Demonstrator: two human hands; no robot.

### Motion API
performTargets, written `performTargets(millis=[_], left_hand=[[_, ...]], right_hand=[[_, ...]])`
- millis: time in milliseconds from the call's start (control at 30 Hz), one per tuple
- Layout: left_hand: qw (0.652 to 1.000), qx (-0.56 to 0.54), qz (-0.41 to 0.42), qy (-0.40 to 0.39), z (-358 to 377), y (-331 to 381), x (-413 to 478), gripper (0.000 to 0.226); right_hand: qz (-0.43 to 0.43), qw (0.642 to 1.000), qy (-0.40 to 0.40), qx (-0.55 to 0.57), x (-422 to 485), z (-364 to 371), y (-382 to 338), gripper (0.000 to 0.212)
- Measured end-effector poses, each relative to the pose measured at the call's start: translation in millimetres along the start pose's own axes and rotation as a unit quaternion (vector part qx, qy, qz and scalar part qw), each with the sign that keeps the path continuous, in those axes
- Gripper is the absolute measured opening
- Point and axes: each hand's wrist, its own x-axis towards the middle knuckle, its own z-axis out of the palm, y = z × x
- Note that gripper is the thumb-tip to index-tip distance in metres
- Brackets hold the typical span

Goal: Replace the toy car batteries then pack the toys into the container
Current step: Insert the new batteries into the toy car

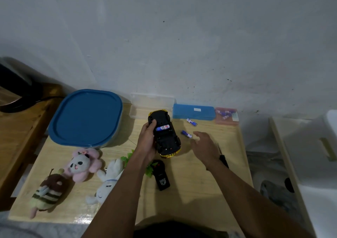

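Note:
A yellow toy car [166, 137] lies upside down on the wooden table [200, 192], black underside up. One battery [162, 127] sits in its bay. My left hand [148, 139] grips the car's left side, thumb on the underside. My right hand [203, 143] hovers with relaxed fingers and holds nothing, just right of a loose battery [186, 134]. Another loose battery [192, 122] lies farther back. A black remote control [161, 174] lies near the car. The blue-lidded container [85, 117] stands at the back left.
Three plush toys lie front left: a bee [48, 192], a pink panda [83, 164], a white rabbit [107, 182]. A clear case [151, 102], a blue case [193, 112] and a pink box of batteries [226, 115] line the wall. A screwdriver [223, 157] lies right.

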Motion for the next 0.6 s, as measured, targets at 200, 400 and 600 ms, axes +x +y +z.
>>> performTargets(millis=[200,400,600], left_hand=[[1.0,0.016,0.002,0.006,5.0,6.2,3.7,0.034],[0.999,0.033,0.008,0.009,5.7,3.9,1.4,0.035],[1.0,0.017,0.02,0.008,7.5,6.9,-6.0,0.032]], right_hand=[[-0.019,0.992,-0.04,-0.118,20.8,11.9,2.3,0.039],[-0.009,0.999,-0.015,-0.049,28.2,15.0,4.0,0.019],[0.011,0.979,0.07,0.191,0.1,-5.8,-2.4,0.017]])
